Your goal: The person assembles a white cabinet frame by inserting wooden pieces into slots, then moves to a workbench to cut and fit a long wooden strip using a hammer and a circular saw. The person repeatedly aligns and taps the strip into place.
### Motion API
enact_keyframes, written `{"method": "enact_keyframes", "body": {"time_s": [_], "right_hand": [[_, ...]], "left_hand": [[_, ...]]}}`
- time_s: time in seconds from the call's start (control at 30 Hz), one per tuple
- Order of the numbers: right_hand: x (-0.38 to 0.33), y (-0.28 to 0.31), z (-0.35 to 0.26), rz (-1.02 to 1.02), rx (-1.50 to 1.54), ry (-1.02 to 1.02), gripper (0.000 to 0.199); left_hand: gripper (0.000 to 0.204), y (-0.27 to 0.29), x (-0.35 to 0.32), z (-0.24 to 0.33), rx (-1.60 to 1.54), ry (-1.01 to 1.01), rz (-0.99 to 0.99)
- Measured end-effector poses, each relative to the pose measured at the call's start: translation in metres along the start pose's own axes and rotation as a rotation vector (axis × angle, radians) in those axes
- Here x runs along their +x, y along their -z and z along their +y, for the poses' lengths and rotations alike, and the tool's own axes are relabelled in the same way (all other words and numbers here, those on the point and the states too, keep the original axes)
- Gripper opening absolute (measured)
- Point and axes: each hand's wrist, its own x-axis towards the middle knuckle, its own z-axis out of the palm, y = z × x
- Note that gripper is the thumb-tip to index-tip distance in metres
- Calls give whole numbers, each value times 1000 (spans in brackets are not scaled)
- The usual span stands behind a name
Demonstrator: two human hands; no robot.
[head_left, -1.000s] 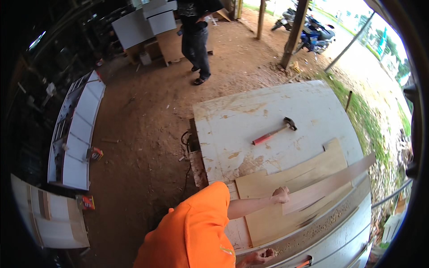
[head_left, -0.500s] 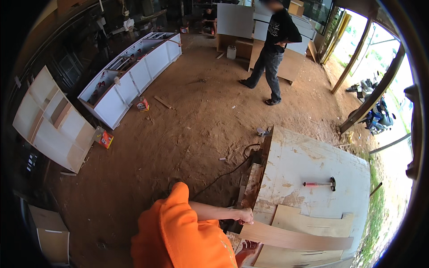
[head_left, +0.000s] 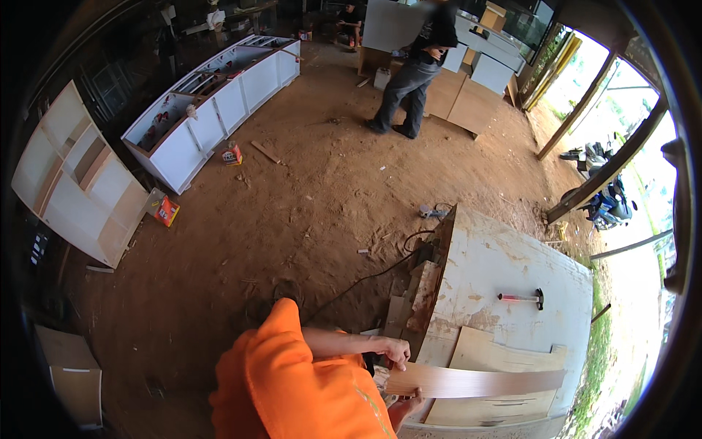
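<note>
A long, thin wood veneer strip (head_left: 475, 382) with brown grain reaches across the worktable from its near left end. My left hand (head_left: 395, 351) has its fingers closed on the strip's upper edge near that end. My right hand (head_left: 408, 404) grips the lower edge a little below, partly hidden by the strip and my orange sleeve. Beneath the strip lie pale thin plywood sheets (head_left: 504, 353) with uneven cut edges. Farther up the white, stained tabletop (head_left: 504, 252) rests a claw hammer (head_left: 522, 298) with a red handle.
A power tool (head_left: 434, 211) and its cable lie by the table's far left corner. White cabinets (head_left: 212, 121) and an upright panel (head_left: 80, 179) stand left, with tins (head_left: 165, 208) nearby. A person (head_left: 417, 73) stands ahead; motorcycles (head_left: 607, 197) are outside at right.
My right hand has come up to the strip's lower edge, its thumb now showing there. My left hand has shifted slightly over the strip. The standing person has stepped left and farther away.
</note>
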Motion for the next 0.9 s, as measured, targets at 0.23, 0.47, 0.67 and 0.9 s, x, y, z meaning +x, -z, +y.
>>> {"method": "enact_keyframes", "body": {"time_s": [0.23,0.47,0.67,0.9], "right_hand": [[-86,-45,-89,133,-4,265,63],[-135,-45,-99,350,-67,474,45],[-174,-37,-67,457,-105,519,36],[-223,-35,-56,724,-249,540,23]], "left_hand": [[30,-29,-22,15,-312,-179,-329],[42,-84,-31,31,-198,-237,-530],[43,-93,-60,2,-16,-96,-637],[34,-94,-82,-14,120,148,-788]]}}
